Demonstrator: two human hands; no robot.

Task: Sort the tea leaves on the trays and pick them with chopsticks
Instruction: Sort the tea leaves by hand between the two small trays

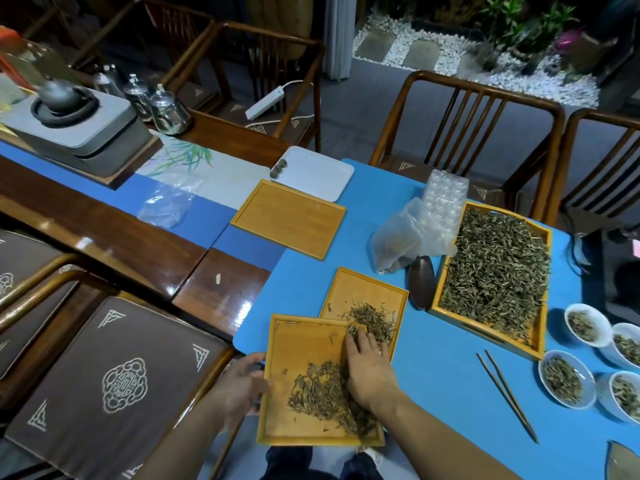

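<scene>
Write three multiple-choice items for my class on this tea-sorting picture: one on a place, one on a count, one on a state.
1. Where do the chopsticks lie?
A. on the blue mat beside the white bowls
B. in the right hand
C. across the big tray

2. How many small tea balls sit on the white tray?
A. one
B. three
C. six

3. What is the state of the bamboo tray next to the white tray?
A. heaped with leaves
B. covered
C. bare

Key: 1 A, they lie untouched on the mat; 2 B, three balls sit at its left corner; 3 C, only wood shows inside.
</scene>
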